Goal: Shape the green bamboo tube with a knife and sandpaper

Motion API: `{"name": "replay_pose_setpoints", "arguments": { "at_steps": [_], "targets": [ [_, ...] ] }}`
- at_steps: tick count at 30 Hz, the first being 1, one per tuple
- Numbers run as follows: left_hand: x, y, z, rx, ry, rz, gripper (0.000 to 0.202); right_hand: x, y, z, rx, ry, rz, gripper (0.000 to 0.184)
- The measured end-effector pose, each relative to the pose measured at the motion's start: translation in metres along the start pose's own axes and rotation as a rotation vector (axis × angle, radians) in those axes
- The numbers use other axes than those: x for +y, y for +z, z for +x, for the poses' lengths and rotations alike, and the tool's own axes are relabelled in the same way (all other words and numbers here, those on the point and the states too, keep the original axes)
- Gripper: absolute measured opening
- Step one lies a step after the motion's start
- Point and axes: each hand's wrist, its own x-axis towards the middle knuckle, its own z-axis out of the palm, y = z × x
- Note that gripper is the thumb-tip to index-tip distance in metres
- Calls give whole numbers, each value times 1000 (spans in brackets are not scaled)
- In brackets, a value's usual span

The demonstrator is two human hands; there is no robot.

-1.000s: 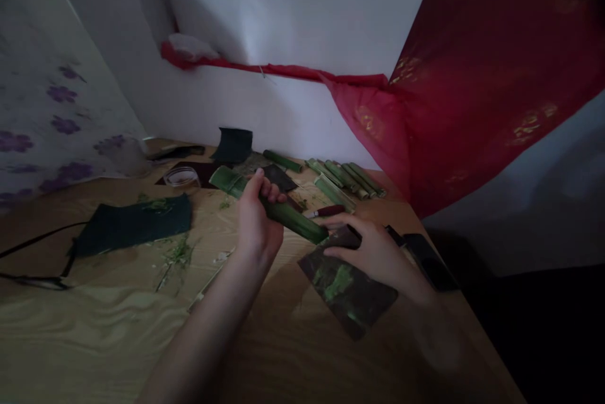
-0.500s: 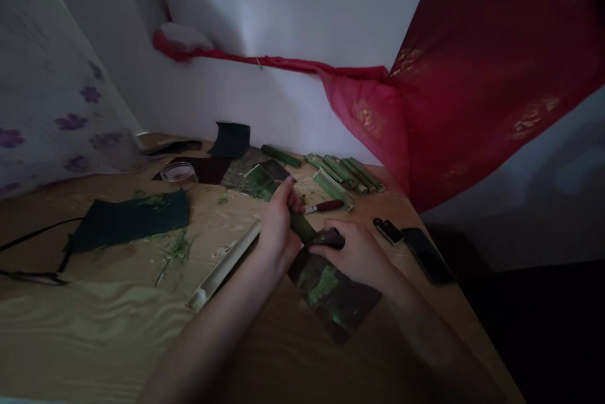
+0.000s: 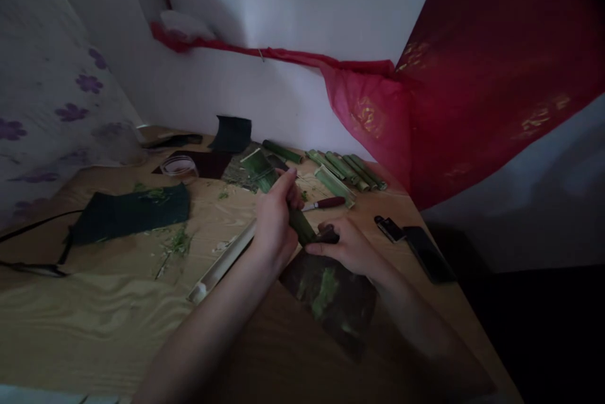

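Note:
My left hand is wrapped round a green bamboo piece, which slants from the upper left down toward my right hand. Its far end sticks out past my thumb. My right hand pinches a dark sheet of sandpaper, folded over at the bamboo's near end. Green dust lies on the sheet's hanging part. Behind my hands, a knife with a red-brown handle rests on the table beside a split bamboo piece.
Several green bamboo pieces lie by the wall. A split bamboo strip is left of my forearm. Further left are a dark green sheet, green shavings and a tape roll. A phone sits at the right edge.
My right hand and the sandpaper have shifted slightly left along the bamboo. The bamboo's far end has tipped up a little. Both hands keep their hold.

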Motion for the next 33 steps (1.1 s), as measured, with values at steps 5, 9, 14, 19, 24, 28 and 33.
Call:
{"name": "replay_pose_setpoints", "arguments": {
  "at_steps": [5,9,14,19,24,28,33],
  "targets": [
    [-10,1,-6,16,172,82,28,-4,11,4,73,37,-67,34],
    [-10,1,-5,30,142,70,29,-9,9,4,74,34,-82,34],
    [35,-6,3,39,6,-170,30,4,-4,1,-6,-15,-108,22],
    [62,-11,6,7,10,-292,38,18,-8,4,-43,-2,-89,17],
    [58,-17,17,55,-10,-302,39,-1,-37,-12,-132,-24,-203,23],
    [59,-20,23,106,67,-285,38,-20,-47,-27,-253,-125,-89,20],
    [46,-14,15,78,-11,-316,40,-21,-21,-20,220,-92,72,36]
  ]
}}
